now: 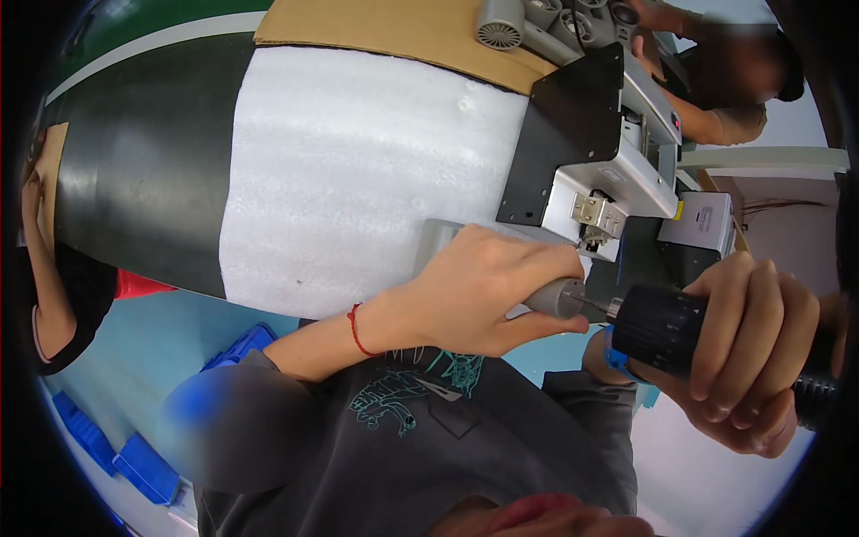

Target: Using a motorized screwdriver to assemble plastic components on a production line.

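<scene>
My left hand [483, 288], with a red string at its wrist, is wrapped round a grey hair-dryer-like device whose round handle end [557, 299] sticks out past the fingers. More of its pale grey body [435, 243] shows behind the hand, low over the white foam; the rest is covered. My right hand [753, 349] grips a black power screwdriver [660, 329] with a ringed collar, held roughly level. Its thin bit points left at the handle's end face. The tip meets that face or lies very close; which, I cannot tell.
White foam sheet [367, 170] covers part of the dark bench [148, 170]. A black-and-silver screw-feeder-like machine [573, 143] stands close beyond my hands. Several grey devices [501, 25] lie on cardboard [385, 27] at the back. Other people work at far left and upper right. Blue bins [148, 470] sit on the floor.
</scene>
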The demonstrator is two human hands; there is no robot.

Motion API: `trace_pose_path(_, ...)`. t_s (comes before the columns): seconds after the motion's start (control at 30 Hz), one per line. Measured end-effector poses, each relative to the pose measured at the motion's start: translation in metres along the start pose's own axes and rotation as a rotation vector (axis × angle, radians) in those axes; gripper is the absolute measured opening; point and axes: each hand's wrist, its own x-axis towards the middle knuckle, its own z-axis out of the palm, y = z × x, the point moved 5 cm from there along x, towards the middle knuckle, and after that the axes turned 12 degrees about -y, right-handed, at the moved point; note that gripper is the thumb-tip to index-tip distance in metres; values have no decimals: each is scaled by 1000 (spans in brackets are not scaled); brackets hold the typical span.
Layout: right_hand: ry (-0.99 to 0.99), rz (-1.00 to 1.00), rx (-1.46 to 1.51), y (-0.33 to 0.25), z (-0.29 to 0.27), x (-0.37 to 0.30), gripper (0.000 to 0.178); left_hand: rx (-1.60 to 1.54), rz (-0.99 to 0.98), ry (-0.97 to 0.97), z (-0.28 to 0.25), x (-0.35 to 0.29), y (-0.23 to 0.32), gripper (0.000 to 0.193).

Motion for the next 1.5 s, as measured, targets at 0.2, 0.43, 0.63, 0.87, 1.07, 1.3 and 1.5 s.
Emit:
trace_pose_path(0.2, -124, 13, 121, 0, -6, 3, 25, 0, 4, 5, -1, 1, 2, 29)
trace_pose_path(0.43, -270, 25, 271, 26, 2, 19, 26, 5, -36, -26, -1, -1, -3, 30)
trace_pose_path(0.63, -280, 8, 292, 26, 10, 27, 29, 94, -3, -28, -8, 4, 6, 29)
trace_pose_path(0.87, -126, -118, 72, 25, 10, 23, 33, 120, -96, -128, -5, 9, 12, 28)
trace_pose_path(1.07, 196, -326, -42, -1, -41, -15, 41, 905, -657, -72, -186, 23, -19, 32)
trace_pose_path(1.3, 352, -229, 16, 8, -75, -52, 39, 1567, -1038, -72, -410, -15, -143, 37)
trace_pose_path(1.5, 320, -216, -153, 26, -86, -50, 45, 1194, -493, -141, -339, 51, -154, 37)
